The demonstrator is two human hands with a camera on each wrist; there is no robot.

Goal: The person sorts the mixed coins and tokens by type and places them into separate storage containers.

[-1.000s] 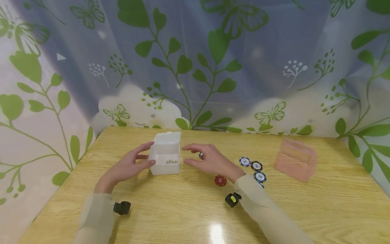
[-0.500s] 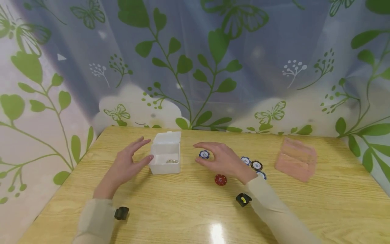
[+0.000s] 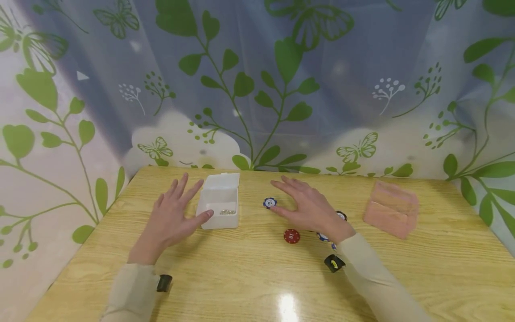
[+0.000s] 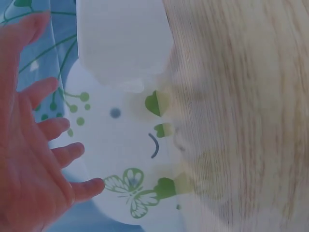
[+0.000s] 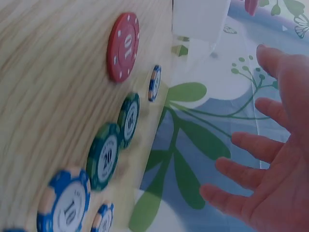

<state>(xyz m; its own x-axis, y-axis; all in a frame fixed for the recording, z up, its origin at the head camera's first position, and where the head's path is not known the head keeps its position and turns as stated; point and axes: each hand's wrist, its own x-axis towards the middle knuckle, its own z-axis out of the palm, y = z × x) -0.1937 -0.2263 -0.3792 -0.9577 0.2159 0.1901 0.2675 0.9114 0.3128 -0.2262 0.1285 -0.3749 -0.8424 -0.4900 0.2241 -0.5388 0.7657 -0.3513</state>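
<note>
Above the table point(image 3: 225, 277), the left hand point(image 3: 170, 219) and right hand point(image 3: 307, 205) are both spread, gripping nothing. The white box point(image 3: 219, 222) stands open beside the left hand; a thumb knock could tip it. The red chip point(image 3: 291, 236) and blue chip point(image 3: 269, 202) lie right of it; a low right-hand sweep could scatter them. Tipping would spill the shiny bits point(image 3: 227, 212) inside.

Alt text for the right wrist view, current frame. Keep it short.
A right hand with spread fingers, holding nothing, appears beside poker chips on a wooden table: a red chip marked 10, two green chips and several blue chips. Part of a white box shows at the top, with leaf-print fabric behind.
</note>
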